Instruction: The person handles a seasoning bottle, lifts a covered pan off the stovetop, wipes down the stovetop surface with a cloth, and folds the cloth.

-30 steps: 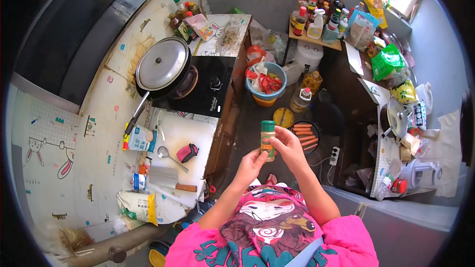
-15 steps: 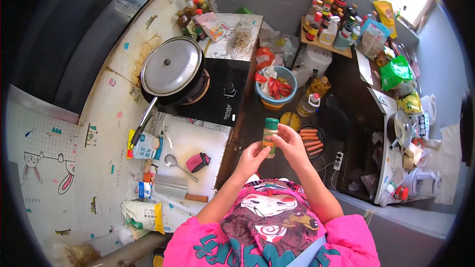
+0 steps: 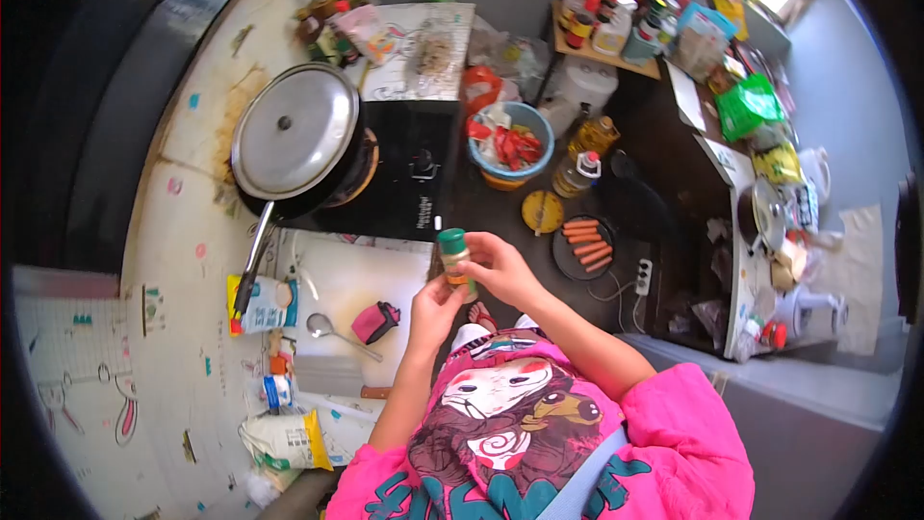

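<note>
A spice jar with a green cap (image 3: 451, 242) is held upright, slightly tilted, in front of my body near the counter's edge. My left hand (image 3: 438, 310) grips its lower part, with the thumb on the label. From the other side, my right hand (image 3: 500, 270) closes its fingers round the jar. The cap is on. To the left, a metal ladle (image 3: 321, 326) and a crumpled pink and black item (image 3: 373, 323) lie on the white counter (image 3: 337, 265).
A lidded pan (image 3: 294, 130) sits on the black stove (image 3: 409, 144), its handle pointing toward me. On the floor are a blue bin (image 3: 541, 123), oil bottles (image 3: 577, 173) and a dark round pan with sausages (image 3: 589, 246). A power strip (image 3: 643, 276) lies nearby.
Both hands have moved left with the jar, closer to the counter's edge. The view has shifted too, so the surroundings appear further left.
</note>
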The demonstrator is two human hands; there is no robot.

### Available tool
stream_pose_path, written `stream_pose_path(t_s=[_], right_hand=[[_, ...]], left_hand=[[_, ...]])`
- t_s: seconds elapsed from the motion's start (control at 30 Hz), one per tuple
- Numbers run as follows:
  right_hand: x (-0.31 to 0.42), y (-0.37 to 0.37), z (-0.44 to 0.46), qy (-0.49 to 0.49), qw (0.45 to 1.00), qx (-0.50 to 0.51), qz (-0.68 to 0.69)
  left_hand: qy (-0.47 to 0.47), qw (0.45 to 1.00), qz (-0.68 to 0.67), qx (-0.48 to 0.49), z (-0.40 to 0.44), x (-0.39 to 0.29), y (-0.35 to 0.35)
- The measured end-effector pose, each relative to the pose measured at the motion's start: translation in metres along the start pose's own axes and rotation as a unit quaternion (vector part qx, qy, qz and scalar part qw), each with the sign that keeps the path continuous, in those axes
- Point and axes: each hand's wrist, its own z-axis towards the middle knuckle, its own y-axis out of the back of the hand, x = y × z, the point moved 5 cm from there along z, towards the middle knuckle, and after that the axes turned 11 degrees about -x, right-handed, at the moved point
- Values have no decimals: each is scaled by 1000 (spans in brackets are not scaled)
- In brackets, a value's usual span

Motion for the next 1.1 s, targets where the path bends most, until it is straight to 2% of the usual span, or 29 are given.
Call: stream_pose_path(t_s=[0.1,0.23,0.37,0.47,0.57,0.6,0.73,0.83,0.97,1.03,1.1], right_hand=[[-3,15,-3,-13,1000,-12,-17],[-2,46,-11,-20,998,-64,-6],[-2,86,-26,-65,991,-117,10],[-28,114,-37,-64,982,-176,7],[-48,138,-54,-89,970,-225,37],[-52,145,-60,-92,964,-246,47],[-64,177,-86,-112,949,-291,43],[-75,194,-102,-124,934,-327,74],[-90,210,-119,-126,927,-344,74],[-91,217,-124,-122,929,-338,84],[-84,224,-123,-79,934,-330,112]], left_hand=[[14,999,-52,-5,3,6,-12],[39,998,-32,43,15,19,-37],[32,990,90,101,25,33,-68],[12,974,180,138,27,46,-91],[13,959,217,184,29,67,-112],[46,963,191,183,26,69,-121],[61,967,144,202,22,90,-150],[57,943,227,235,14,103,-170],[-17,937,270,223,5,113,-187],[-25,923,316,220,-1,110,-193],[-52,921,328,203,-4,111,-196]])
